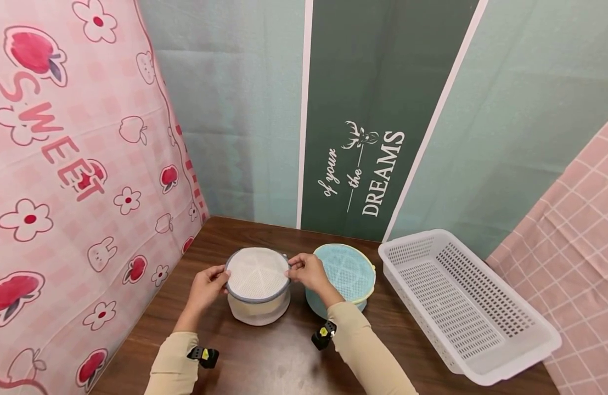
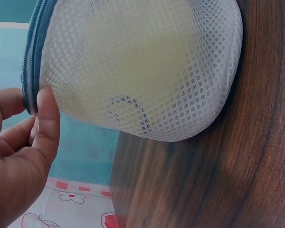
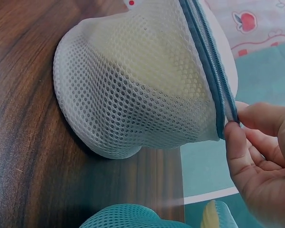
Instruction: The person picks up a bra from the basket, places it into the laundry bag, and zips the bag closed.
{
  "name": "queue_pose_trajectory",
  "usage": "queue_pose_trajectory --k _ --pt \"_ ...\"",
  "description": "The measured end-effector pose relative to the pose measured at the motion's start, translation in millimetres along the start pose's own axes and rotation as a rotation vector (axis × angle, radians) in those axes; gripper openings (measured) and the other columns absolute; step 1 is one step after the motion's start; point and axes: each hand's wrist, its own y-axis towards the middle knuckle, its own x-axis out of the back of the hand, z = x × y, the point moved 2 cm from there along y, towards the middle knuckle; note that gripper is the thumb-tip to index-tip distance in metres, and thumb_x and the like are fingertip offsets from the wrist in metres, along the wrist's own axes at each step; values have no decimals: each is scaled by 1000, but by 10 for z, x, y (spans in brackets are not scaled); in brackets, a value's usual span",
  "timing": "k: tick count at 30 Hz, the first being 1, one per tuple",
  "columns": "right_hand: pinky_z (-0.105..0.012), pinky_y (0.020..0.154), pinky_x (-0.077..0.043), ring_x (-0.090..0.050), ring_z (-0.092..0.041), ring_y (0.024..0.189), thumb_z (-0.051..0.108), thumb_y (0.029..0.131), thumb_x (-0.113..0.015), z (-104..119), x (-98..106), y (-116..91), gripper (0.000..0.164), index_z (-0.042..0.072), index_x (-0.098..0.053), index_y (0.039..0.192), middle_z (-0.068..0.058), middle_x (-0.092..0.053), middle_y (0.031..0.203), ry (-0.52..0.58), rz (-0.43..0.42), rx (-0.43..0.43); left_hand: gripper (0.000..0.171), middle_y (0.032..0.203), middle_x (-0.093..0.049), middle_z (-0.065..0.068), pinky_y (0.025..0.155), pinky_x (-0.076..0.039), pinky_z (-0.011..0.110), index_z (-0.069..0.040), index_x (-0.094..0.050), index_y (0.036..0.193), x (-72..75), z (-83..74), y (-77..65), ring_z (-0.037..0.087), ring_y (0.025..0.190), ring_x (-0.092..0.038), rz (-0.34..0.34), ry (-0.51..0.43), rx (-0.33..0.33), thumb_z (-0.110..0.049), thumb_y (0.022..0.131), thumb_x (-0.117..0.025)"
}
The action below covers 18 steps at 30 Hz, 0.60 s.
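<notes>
A round white mesh laundry bag (image 1: 258, 274) with a blue-grey zipper rim stands on the table between both hands. Something pale yellow shows through its mesh wall in both wrist views; its kind cannot be made out. My left hand (image 1: 207, 286) pinches the zipper rim (image 2: 33, 57) on the left side, thumb against the near face. On the opposite side my right hand (image 1: 309, 272) pinches the same rim between thumb and fingers. The zipper runs closed along the parts seen in the wrist views. The bag's base rests on the wood.
Just right of the white bag stands a blue mesh bag (image 1: 345, 271) with a yellow rim, partly behind my right forearm. A white perforated plastic basket (image 1: 511, 351) lies farther right on the brown wooden table (image 1: 279, 362). Printed cloths (image 1: 235, 137) hang around the table.
</notes>
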Motion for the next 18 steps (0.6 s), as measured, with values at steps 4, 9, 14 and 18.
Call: queue_pose_trajectory --k 4,9,14,18 --pt "-28 51 -49 -56 -12 54 -2 76 -69 13 7 -1 14 -5 -66 89 -4 -59 68 -20 -17 16 31 82 -60 15 57 -53 35 15 -57 112 2 4 6 14 57 -56 3 5 -4 -6 90 -59" --pt "-31 65 -50 -60 -22 75 -6 81 -56 38 17 20 21 -5 -65 100 -12 -63 86 -114 -43 57 31 83 -60 16 59 -53 38 16 -57 113 5 4 0 13 56 -56 -10 11 -8 -6 91 -59" --pt "-38 86 -46 -56 -32 106 -14 82 -42 32 -18 107 50 -4 -50 130 -22 -55 122 -140 79 39 32 85 -61 17 61 -53 41 16 -56 114 2 17 5 12 57 -56 -6 9 2 -6 91 -59" --pt "-41 93 -40 -45 -33 120 -18 77 -37 -1 -55 182 65 -2 -38 140 -21 -42 137 -124 184 14 33 85 -61 16 60 -53 38 16 -56 114 -7 4 15 12 58 -56 10 18 8 -6 90 -60"
